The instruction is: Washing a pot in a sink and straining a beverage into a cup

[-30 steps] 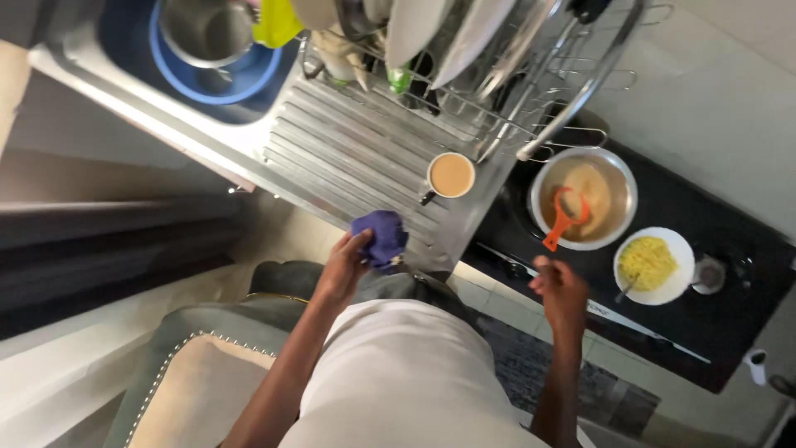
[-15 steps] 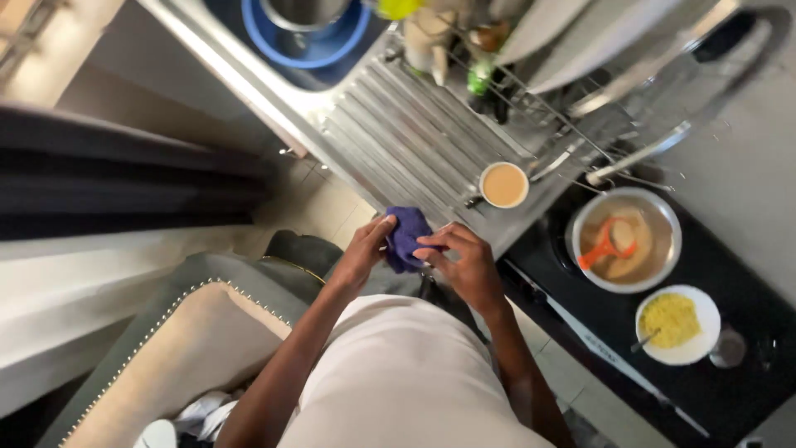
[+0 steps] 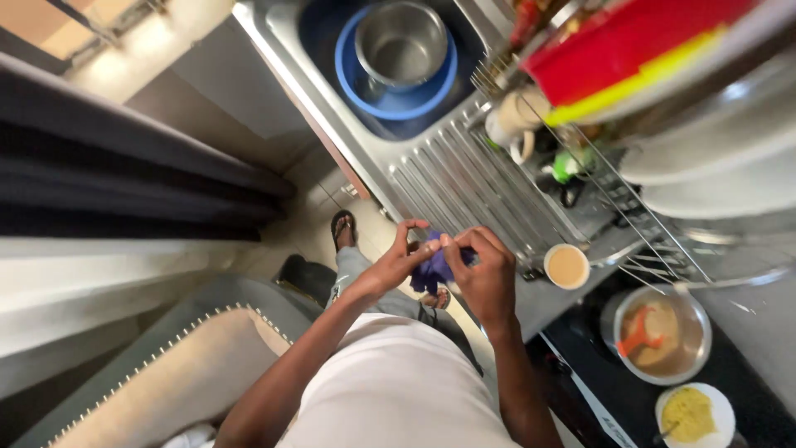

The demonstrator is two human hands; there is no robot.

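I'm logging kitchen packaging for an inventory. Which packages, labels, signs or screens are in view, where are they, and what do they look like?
Red and yellow container: top right, above the dish rack, blurred; kind unclear.
Small green-capped bottle: in the dish rack; label not visible.
Stove edge marking: bottom right, white on black.
No signs or screens.

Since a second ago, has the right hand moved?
Yes. The right hand left the pan on the stove and now sits by the cup, gripping the purple cloth with the left hand.

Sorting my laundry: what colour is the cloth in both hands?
The small crumpled cloth is purple-blue, clearest in the head view.
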